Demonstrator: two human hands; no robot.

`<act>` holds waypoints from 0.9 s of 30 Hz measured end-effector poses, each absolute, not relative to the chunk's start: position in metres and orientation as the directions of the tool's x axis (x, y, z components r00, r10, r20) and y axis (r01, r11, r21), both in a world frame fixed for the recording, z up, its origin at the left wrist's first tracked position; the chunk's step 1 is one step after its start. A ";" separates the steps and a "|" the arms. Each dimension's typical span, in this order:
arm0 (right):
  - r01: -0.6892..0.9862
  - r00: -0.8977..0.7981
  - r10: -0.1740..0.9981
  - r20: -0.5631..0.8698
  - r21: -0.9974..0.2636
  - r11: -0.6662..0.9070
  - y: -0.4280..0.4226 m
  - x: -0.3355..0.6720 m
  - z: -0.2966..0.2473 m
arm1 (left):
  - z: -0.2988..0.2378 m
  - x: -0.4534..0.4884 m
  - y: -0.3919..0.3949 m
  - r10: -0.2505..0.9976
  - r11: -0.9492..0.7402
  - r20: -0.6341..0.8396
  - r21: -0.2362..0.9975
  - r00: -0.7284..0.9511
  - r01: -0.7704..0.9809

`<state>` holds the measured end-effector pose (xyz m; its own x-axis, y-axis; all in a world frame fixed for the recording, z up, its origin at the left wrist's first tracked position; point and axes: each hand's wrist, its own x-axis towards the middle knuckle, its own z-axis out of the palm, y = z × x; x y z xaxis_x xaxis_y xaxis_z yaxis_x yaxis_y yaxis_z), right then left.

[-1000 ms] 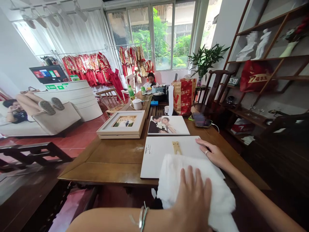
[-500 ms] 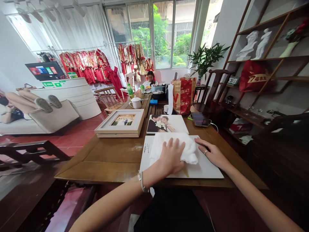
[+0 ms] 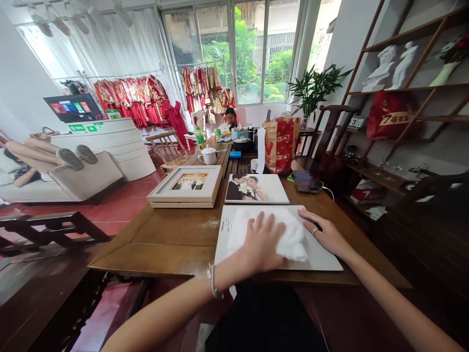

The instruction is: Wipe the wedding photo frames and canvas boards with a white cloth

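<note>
In the head view a white board with small print along its left side lies flat at the table's near edge. My left hand rests on a crumpled white towel spread over the board, its fingers apart and pressing on the cloth. Stretched along the board's right side, my right hand wears a ring and touches the edge, fingers extended. Just beyond the board is a wedding photo panel, face up. Left of it, a pale frame holding a small photo sits on another frame.
Behind the panel stand a paper bag, a white teapot and a blue box on the wooden table. A phone with a cable lies at right. One person sits at the far end; another lies on the sofa.
My left hand and the towel have slid slightly towards me over the board. My right hand stays at the board's edge. The whole view has shifted a little.
</note>
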<state>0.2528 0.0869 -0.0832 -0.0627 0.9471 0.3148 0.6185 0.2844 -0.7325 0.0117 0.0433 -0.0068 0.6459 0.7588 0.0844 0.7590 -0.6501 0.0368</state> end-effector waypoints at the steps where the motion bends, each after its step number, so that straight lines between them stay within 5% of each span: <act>1: 0.617 -0.064 0.948 0.312 -0.734 0.283 0.087 0.253 -0.083 | -0.004 0.014 0.056 0.766 -0.641 0.077 0.020 0.638 0.767; 9: 0.622 -0.061 0.952 0.298 -0.735 0.270 0.085 0.251 -0.080 | 0.004 0.011 0.086 0.786 -0.617 0.022 -0.036 0.618 0.786; 20: 0.636 -0.063 0.942 0.329 -0.715 0.291 0.085 0.250 -0.082 | -0.032 -0.020 -0.041 0.721 -0.692 -0.012 0.036 0.693 0.721; 27: 0.642 -0.061 0.949 0.311 -0.715 0.276 0.085 0.251 -0.080 | -0.006 -0.019 0.022 0.801 -0.591 -0.085 0.046 0.593 0.805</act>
<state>0.2510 0.0850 -0.0801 -0.0611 0.9486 0.3106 0.6423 0.2755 -0.7153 -0.0193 0.0225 -0.0058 0.5929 0.8007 -0.0853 0.8052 -0.5913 0.0461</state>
